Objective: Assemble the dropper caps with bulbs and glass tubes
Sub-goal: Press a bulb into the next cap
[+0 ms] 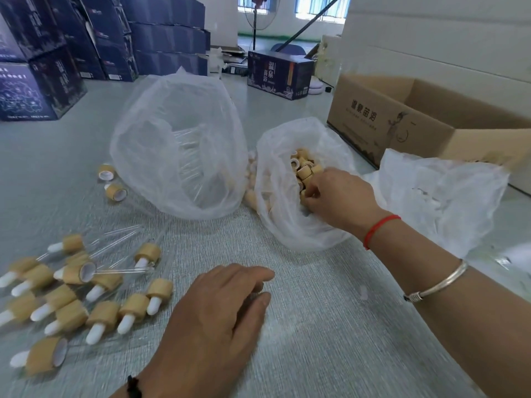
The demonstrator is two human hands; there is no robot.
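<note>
Right hand (339, 196) fingers pinching ribbed tan caps (306, 169) inside crinkled plastic bag (275, 214).

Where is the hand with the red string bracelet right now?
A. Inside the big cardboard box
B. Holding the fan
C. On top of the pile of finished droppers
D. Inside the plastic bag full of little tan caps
D: the right hand, red string at its wrist, reaches into the open plastic bag, fingers curled among the tan caps.
</note>
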